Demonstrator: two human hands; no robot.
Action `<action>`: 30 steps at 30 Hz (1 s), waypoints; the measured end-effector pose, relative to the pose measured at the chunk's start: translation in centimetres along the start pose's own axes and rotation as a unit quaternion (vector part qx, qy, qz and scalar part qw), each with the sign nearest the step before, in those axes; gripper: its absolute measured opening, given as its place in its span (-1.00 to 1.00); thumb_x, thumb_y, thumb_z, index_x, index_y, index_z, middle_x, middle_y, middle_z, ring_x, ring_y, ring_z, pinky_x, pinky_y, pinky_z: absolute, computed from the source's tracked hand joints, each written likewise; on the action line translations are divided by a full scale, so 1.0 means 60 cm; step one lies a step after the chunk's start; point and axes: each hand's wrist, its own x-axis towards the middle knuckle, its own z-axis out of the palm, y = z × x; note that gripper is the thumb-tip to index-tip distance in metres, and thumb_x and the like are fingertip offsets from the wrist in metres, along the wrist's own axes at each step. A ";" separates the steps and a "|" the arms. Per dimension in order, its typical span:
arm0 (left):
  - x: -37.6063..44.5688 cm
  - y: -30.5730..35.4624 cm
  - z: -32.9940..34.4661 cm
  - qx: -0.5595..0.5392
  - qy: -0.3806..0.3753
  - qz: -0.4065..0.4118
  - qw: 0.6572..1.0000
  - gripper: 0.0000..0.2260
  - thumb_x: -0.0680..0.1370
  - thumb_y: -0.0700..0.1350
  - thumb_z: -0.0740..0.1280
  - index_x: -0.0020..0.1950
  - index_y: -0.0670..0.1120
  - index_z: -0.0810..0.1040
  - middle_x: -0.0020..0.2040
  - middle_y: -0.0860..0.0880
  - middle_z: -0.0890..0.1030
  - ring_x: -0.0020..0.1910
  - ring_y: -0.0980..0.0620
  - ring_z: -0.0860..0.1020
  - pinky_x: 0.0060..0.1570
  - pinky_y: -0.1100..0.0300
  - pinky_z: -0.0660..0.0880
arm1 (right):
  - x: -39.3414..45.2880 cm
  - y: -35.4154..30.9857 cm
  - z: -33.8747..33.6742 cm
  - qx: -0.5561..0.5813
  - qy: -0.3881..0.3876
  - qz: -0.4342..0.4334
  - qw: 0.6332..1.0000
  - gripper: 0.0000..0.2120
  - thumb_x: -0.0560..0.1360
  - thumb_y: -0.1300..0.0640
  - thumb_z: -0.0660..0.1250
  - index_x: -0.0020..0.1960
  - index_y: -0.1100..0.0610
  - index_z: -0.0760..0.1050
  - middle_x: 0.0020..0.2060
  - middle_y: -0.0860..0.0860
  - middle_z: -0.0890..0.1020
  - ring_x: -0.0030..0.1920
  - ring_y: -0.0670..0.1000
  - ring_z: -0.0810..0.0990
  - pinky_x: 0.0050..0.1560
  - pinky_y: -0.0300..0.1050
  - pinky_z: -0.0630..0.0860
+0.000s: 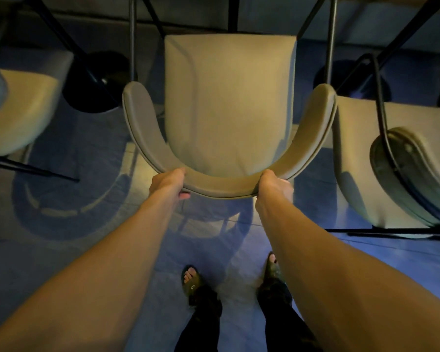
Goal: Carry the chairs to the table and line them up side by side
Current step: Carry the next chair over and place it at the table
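I have both hands on the middle beige padded chair (229, 107): left hand (168, 185) and right hand (274, 186) each grasp its curved backrest rim. It stands between two matching beige chairs, left (23, 110) and right (361, 158).

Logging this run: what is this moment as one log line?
stage: placing chair | left hand: grips middle chair backrest | right hand: grips backrest | neighbours: left chair, right chair alongside
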 end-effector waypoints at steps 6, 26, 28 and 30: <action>-0.006 0.043 -0.005 0.008 -0.011 -0.008 1.000 -0.57 0.48 0.06 0.36 0.29 -0.10 0.52 0.19 -0.06 0.64 0.04 -0.09 0.65 -0.48 0.15 0.41 | -0.011 -0.028 0.016 0.050 0.012 0.024 0.998 -0.79 0.41 0.03 0.31 -0.02 0.11 0.56 -0.13 0.07 0.63 -0.09 0.14 0.59 0.03 -0.02 0.57; 0.071 0.216 0.064 -0.172 -0.107 -0.065 0.977 -0.61 0.58 -0.08 0.22 0.41 -0.08 0.41 0.33 -0.10 0.54 0.26 -0.19 0.52 0.25 -0.35 0.37 | 0.038 -0.168 0.087 0.130 0.000 0.081 0.988 -0.57 0.47 0.25 0.31 0.34 0.15 0.41 0.22 0.19 0.54 0.15 0.24 0.55 0.07 0.28 0.59; 0.083 0.224 0.075 -0.174 -0.103 -0.068 0.977 -0.60 0.56 -0.07 0.22 0.40 -0.07 0.41 0.31 -0.11 0.54 0.25 -0.21 0.51 0.22 -0.36 0.39 | 0.046 -0.178 0.087 0.129 -0.003 0.080 0.988 -0.56 0.48 0.25 0.31 0.36 0.17 0.40 0.26 0.19 0.53 0.19 0.25 0.54 0.12 0.28 0.57; 0.095 0.226 0.087 -0.179 -0.090 -0.078 0.977 -0.57 0.52 -0.08 0.24 0.40 -0.05 0.41 0.32 -0.09 0.53 0.25 -0.21 0.50 0.18 -0.41 0.38 | 0.052 -0.188 0.084 0.097 -0.013 0.065 0.993 -0.58 0.53 0.21 0.26 0.39 0.20 0.38 0.30 0.18 0.51 0.24 0.24 0.54 0.22 0.24 0.53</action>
